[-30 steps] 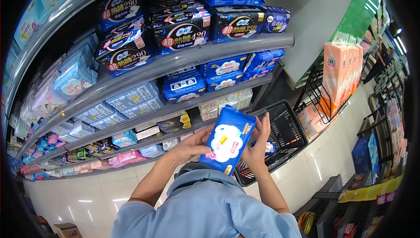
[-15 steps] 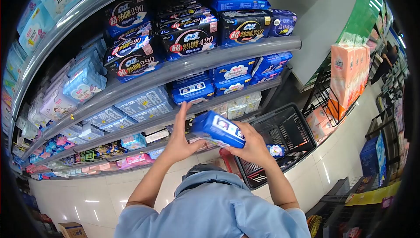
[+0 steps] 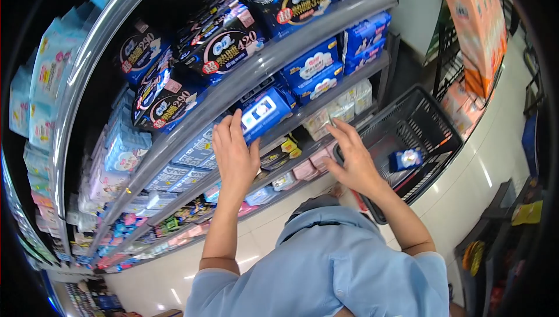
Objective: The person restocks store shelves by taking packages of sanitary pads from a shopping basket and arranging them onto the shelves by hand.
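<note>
While the left hand (image 3: pixel 234 157) presses flat against a blue pack (image 3: pixel 265 111) on the shelf (image 3: pixel 326 18), apparently not gripping it, the right hand (image 3: pixel 353 161) hovers empty, fingers spread, beside the basket (image 3: pixel 434 120).

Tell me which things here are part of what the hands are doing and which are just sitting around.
In hand:
left hand, pressing the blue pack onto its shelf
right hand, open, holding nothing, above the basket

Just about:
small blue pack in the basket
dark 420 packs
orange packs
</note>
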`<state>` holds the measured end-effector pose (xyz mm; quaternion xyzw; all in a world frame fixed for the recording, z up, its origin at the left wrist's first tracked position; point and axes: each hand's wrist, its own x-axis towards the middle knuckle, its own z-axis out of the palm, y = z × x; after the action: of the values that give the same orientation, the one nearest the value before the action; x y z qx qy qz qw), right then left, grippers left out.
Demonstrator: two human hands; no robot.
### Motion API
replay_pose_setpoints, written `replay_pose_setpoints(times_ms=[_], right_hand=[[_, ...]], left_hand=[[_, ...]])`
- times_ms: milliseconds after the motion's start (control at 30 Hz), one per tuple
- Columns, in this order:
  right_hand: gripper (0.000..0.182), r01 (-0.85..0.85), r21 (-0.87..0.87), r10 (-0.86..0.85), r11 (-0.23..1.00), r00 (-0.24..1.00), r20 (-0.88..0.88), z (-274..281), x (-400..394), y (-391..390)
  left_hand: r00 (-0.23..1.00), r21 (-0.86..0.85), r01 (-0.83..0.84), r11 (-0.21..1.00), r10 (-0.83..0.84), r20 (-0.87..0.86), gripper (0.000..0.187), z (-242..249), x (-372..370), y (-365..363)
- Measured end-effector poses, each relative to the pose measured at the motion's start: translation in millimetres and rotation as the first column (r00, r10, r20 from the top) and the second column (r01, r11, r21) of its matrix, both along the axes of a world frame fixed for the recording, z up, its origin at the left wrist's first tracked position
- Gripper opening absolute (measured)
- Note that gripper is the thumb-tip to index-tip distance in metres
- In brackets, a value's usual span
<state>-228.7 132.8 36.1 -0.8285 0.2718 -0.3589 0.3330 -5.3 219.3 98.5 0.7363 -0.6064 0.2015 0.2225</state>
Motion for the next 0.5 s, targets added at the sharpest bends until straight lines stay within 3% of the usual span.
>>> replay_pose_setpoints(times_ms=[167, 300, 400, 500], right_hand=[[0.044, 0.086, 0.118, -0.079, 0.989, 0.995, -0.065, -44, -22, 11], [0.042, 0.172, 0.225, -0.150, 0.959, 0.982, -0.113, -63, -36, 20], [0.041, 0.212, 0.281, -0.181, 0.936, 0.974, -0.133, -78, -45, 24], [0.040, 0.223, 0.337, -0.177, 0.915, 0.971, -0.163, -87, -47, 25]], left_hand=[[0.997, 0.016, -0.079, 0.997, 0.079, 0.025, 0.061, -13, 5, -30], [0.986, -0.023, -0.119, 0.993, 0.121, 0.116, 0.058, -27, 17, -49], [0.965, 0.067, -0.236, 0.970, 0.225, 0.133, 0.055, -24, 28, -58], [0.959, 0.081, -0.250, 0.965, 0.235, 0.158, 0.047, -24, 38, -69]])
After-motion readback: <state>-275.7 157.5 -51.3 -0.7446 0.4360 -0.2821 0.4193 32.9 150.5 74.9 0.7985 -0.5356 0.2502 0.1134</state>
